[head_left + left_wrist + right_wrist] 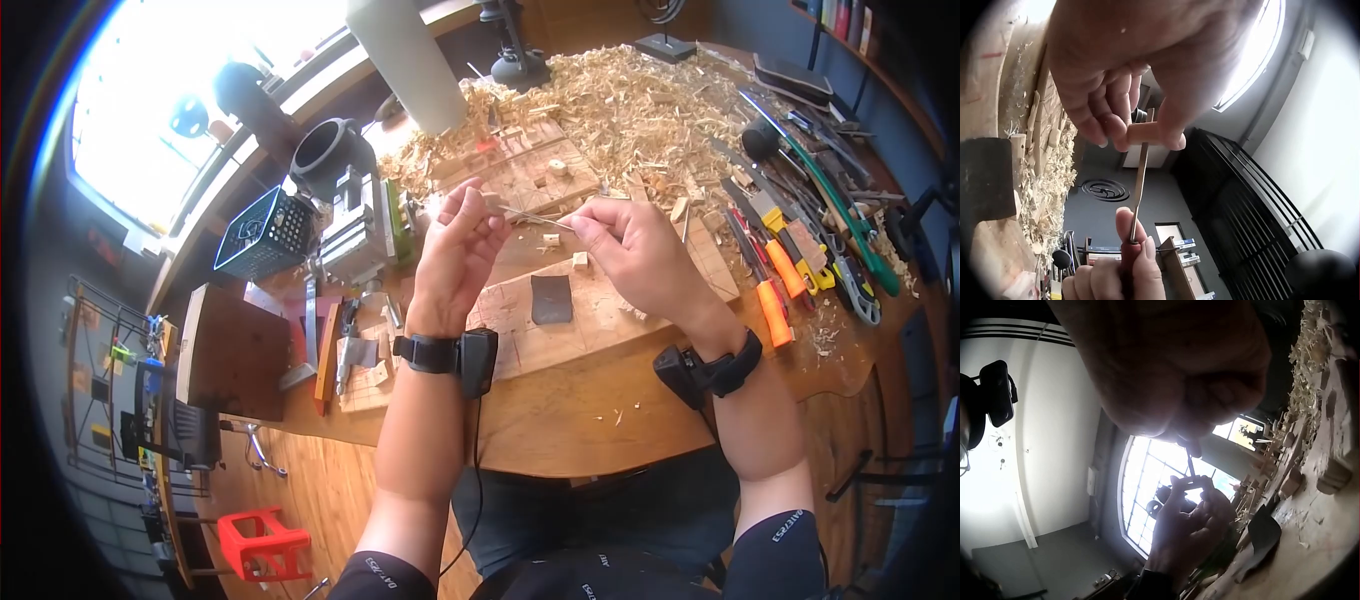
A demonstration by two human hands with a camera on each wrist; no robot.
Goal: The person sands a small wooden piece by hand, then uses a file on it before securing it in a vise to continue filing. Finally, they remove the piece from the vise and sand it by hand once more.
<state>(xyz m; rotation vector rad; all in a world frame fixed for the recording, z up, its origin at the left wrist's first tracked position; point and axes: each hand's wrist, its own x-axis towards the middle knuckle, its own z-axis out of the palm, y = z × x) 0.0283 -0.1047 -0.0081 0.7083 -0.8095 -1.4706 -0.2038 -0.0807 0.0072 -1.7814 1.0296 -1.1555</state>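
Note:
Raised over the workbench, my left hand point(460, 250) pinches a small pale wooden piece point(1143, 132) between thumb and fingers. My right hand point(645, 255) grips the red handle point(1127, 262) of a thin metal file point(1140, 181). In the left wrist view the file's narrow blade shows on both sides of the wooden piece, crossing it at its middle. Under the hands lies a wooden board point(505, 345) bearing a dark grey square of sandpaper point(551, 300) and small wood blocks point(580, 261).
Wood shavings point(620, 100) heap across the back of the bench. At right lie orange-handled tools point(785, 268), a green-handled saw point(870, 250) and cutters. A metal vise point(350, 235), a blue basket point(265, 232) and a wooden box point(235, 350) stand at left.

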